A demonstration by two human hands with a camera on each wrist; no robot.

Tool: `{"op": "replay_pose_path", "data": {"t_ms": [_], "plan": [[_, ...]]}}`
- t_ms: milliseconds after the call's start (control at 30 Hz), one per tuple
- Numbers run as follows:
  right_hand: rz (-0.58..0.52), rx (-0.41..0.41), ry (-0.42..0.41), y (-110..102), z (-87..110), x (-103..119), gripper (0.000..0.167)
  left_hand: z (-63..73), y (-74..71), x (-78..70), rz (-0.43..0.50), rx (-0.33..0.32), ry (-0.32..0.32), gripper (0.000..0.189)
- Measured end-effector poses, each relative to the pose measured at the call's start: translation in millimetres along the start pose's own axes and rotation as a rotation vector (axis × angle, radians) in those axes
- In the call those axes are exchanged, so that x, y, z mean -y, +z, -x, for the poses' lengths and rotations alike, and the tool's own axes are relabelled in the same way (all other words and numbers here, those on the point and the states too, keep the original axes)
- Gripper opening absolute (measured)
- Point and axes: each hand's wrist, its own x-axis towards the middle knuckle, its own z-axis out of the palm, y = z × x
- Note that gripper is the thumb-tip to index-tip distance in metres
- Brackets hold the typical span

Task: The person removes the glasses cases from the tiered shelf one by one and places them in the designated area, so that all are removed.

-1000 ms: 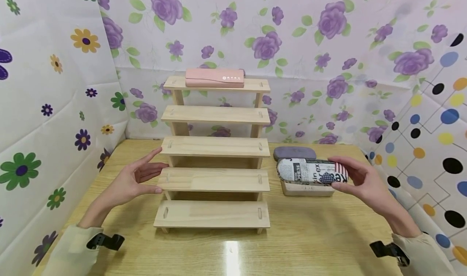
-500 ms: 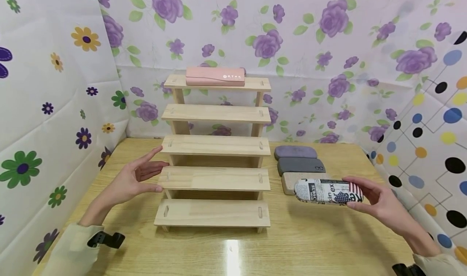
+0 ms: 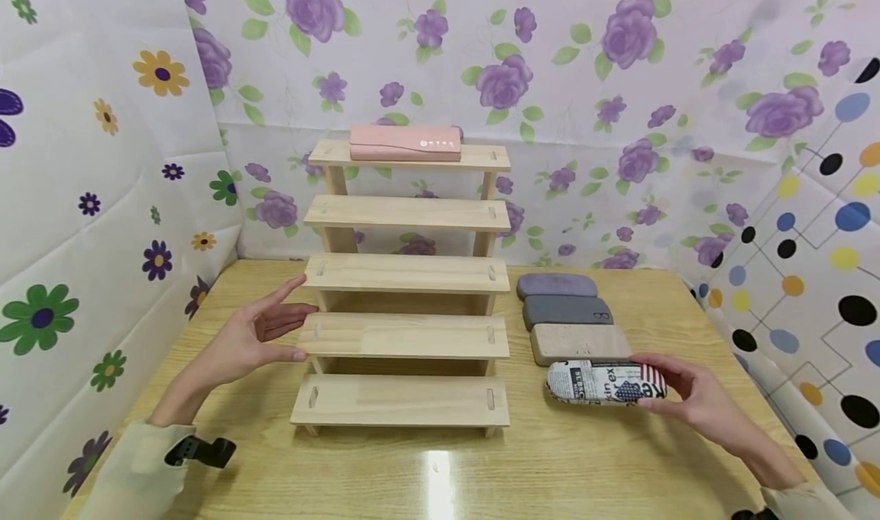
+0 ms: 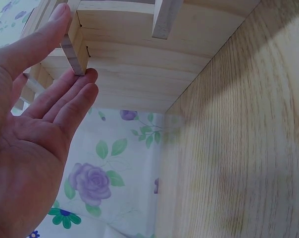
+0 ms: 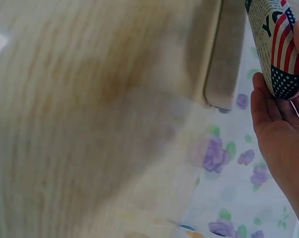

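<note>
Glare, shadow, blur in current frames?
Head: white glare on front of the wooden table, tiered wooden shelf crisp. Left wrist: shadow across the table beside the shelf. Right wrist: table grain smeared, glare at left edge, newspaper-print case sharper.

Room over table front (image 3: 584, 466), rack (image 3: 404, 273), cases (image 3: 567, 311) behind

Before me I have a table (image 3: 550, 466) of yellowish wood grain, with a bright reflection (image 3: 438, 483) gleaming on the part near me. On it stands a pale wooden shelf (image 3: 406, 337) of five stepped tiers, rising away from me; a pink case (image 3: 406, 144) lies lengthwise on the topmost. Right of that, directly on the wood, I see a purple case (image 3: 557, 285), a grey case (image 3: 567, 311) just in front, then a beige case (image 3: 580, 343).
</note>
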Motion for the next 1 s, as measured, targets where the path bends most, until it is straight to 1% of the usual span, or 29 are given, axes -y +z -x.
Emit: {"op": "replay_pose_path", "data": {"t_ms": [133, 367, 700, 800, 900, 1000], "plan": [[-0.003, 0.016, 0.012, 3.9, 0.3, -5.7, 0.062, -0.2, 0.1, 0.2, -0.004, 0.003, 0.0, 0.11], [0.023, 0.006, 0.04, 7.0, -0.8, -14.1, 0.062, -0.4, -0.3, 0.2, -0.002, 0.006, 0.001, 0.11], [0.019, 0.008, 0.057, 12.8, -1.4, -14.3, 0.06, -0.5, -0.1, 1.4, -0.002, 0.006, -0.005, 0.11], [0.059, 0.008, 0.06, 13.9, -1.6, -16.5, 0.061, -0.8, -0.2, 1.1, -0.002, 0.009, -0.009, 0.11], [0.136, 0.005, 0.054, 14.8, -2.6, -17.3, 0.062, -0.8, -0.4, 0.8, -0.003, 0.011, -0.018, 0.11], [0.194, 0.002, 0.031, 14.4, -4.5, -18.2, 0.062, -0.4, -0.4, 0.2, -0.006, 0.01, -0.017, 0.11]]}}
